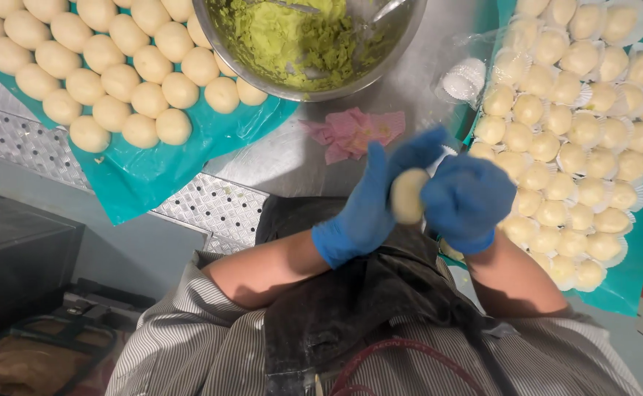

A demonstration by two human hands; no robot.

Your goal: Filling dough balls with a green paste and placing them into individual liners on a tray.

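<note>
The table [277, 158], of bright metal, is seen from above, with a perforated strip running along its near edge at the left; on it two teal sheets are spread, the left sheet [138, 176] carrying bare pale dough balls [119, 81] in close rows, the right sheet [629, 282] carrying dough balls set in white paper cups [571, 158]; between them, at the far side, a steel bowl [402, 51] holds green paste, and just before it a crumpled pink cloth [351, 132] lies on the metal; a small stack of empty cups [464, 79] stands beside the right sheet. Over the near edge of the table, above a dark apron, a single dough ball [408, 195] is held up between two blue-gloved hands; the left hand [369, 202] lies to the ball's left with its fingers stretched upward and curved round the back of it; the right hand [468, 202] is cupped close against the ball's right side, fingers curled over it; both hands are blurred, so the exact finger contact cannot be told. The ball appears slightly taller than wide, its long axis running near upright between the palms; it is pressed about equally by both hands, and the cupped rows at the right lie nearer to it than the bare rows at the left.
</note>
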